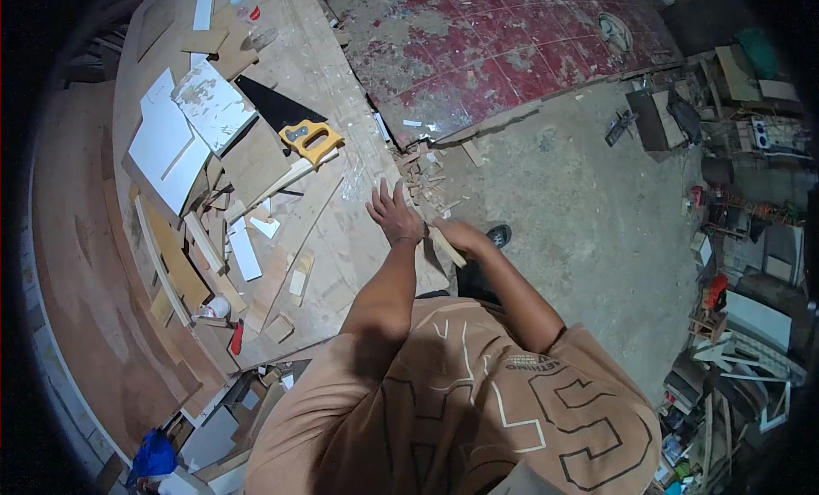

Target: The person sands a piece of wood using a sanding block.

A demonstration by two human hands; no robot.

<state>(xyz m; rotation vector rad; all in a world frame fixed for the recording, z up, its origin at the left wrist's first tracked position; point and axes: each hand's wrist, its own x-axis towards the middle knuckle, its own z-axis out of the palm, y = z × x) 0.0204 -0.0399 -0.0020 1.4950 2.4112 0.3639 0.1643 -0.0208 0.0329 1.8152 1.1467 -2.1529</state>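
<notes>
My left hand [395, 215] lies on the workbench [354, 273] near its right edge, fingers spread and pointing away from me. Just right of it, past the bench edge, my right hand [459, 237] is closed on a short, pale piece of wood [450, 251]. Part of that piece is hidden by the hand. A handsaw [313, 142] with a yellow handle and black blade lies flat on the bench, beyond my left hand. Close to it are a white-painted board [215, 107] and a thin wooden strip [305, 218].
White panel offcuts [169, 145] and wood scraps cover the bench's left side, with a red-handled tool [236, 337] near the front. Wood chips [422, 175] lie beside the bench edge. A red tiled floor [478, 47] lies beyond; clutter [751, 316] lines the right.
</notes>
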